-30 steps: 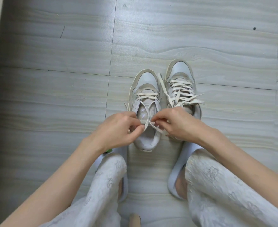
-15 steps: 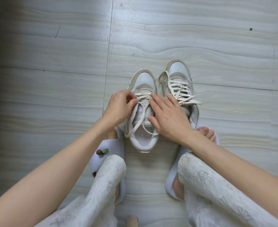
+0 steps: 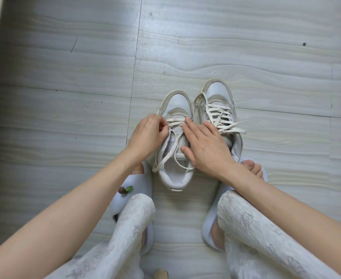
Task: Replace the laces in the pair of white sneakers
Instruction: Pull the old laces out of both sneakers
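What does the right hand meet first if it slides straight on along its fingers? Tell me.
Likely the crossed lace on the left sneaker, just ahead of the right hand fingertips; beyond that, its toe cap.

Floor (image 3: 226,47): pale grey boards with printed wood grain, smooth with a soft sheen where light falls. Sneakers, left (image 3: 175,141) and right (image 3: 219,101): smooth, matt white leather-like panels edged with duller, napped beige trim that looks like suede; the laces (image 3: 224,117) are flat woven cloth, cream and matt. Slippers (image 3: 137,184): smooth, matt, foam-like pale material; trousers (image 3: 252,224): white cloth with a raised, textured pattern.
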`<act>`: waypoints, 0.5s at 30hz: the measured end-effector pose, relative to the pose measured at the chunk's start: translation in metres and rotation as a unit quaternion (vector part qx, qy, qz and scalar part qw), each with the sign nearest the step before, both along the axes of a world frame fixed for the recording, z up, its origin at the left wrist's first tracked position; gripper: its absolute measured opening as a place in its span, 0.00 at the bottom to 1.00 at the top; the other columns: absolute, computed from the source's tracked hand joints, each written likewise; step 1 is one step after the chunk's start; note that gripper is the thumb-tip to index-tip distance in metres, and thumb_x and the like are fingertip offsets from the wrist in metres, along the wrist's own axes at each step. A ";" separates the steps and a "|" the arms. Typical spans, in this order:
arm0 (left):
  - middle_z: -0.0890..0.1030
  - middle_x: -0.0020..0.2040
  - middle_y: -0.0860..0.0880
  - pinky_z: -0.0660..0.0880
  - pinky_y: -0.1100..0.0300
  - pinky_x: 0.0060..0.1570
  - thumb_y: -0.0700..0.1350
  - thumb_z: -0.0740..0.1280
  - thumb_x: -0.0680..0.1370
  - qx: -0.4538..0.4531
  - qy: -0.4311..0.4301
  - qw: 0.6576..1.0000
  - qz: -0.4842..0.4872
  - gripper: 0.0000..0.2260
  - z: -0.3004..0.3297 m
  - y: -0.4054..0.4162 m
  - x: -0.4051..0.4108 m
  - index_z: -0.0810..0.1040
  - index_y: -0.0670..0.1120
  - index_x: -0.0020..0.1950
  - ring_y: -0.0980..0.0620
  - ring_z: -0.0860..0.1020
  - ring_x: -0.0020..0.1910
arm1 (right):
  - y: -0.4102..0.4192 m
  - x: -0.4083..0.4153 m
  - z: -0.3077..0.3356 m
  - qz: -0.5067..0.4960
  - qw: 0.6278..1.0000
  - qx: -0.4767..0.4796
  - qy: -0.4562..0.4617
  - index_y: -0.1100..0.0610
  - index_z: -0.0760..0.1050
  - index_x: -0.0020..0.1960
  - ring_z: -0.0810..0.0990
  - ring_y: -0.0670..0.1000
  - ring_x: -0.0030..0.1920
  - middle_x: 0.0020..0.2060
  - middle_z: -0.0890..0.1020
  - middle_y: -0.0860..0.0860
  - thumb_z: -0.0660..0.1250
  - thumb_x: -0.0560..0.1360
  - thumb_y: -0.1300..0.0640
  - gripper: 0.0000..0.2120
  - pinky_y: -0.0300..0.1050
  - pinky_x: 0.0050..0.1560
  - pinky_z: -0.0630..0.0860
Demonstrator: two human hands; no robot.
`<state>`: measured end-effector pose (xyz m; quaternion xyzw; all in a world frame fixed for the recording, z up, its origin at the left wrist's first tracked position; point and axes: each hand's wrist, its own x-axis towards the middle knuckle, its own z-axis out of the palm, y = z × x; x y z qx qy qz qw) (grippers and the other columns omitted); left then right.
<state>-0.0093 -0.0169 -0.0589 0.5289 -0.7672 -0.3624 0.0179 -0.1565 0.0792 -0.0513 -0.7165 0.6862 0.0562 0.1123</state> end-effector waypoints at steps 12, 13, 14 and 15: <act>0.78 0.39 0.52 0.72 0.57 0.44 0.44 0.66 0.74 -0.022 0.032 0.999 -0.016 0.03 0.022 -0.019 -0.014 0.78 0.47 0.41 0.49 0.77 0.42 | 0.002 -0.003 -0.005 0.013 1.000 -0.021 0.011 0.63 0.70 0.67 0.77 0.54 0.61 0.66 0.73 0.58 0.52 0.74 0.45 0.30 0.51 0.66 0.58; 0.79 0.39 0.52 0.71 0.59 0.45 0.43 0.67 0.74 -0.008 0.045 0.999 -0.006 0.04 0.020 -0.020 -0.011 0.80 0.45 0.43 0.49 0.77 0.42 | 0.002 -0.003 -0.005 0.012 1.000 -0.019 0.010 0.63 0.70 0.67 0.77 0.54 0.61 0.66 0.73 0.58 0.51 0.74 0.45 0.30 0.51 0.66 0.58; 0.80 0.40 0.51 0.70 0.62 0.45 0.43 0.68 0.75 0.008 0.053 0.999 0.011 0.04 0.017 -0.020 -0.007 0.81 0.44 0.46 0.50 0.77 0.41 | 0.002 -0.002 -0.004 0.011 1.000 -0.017 0.010 0.63 0.70 0.67 0.77 0.54 0.61 0.66 0.74 0.58 0.51 0.74 0.45 0.30 0.51 0.66 0.58; 0.81 0.41 0.50 0.69 0.63 0.45 0.43 0.68 0.75 0.026 0.056 0.998 0.030 0.05 0.013 -0.018 -0.001 0.81 0.43 0.48 0.51 0.77 0.41 | 0.002 -0.002 -0.004 0.009 1.000 -0.016 0.010 0.63 0.70 0.67 0.77 0.54 0.61 0.66 0.74 0.58 0.51 0.74 0.45 0.30 0.51 0.66 0.58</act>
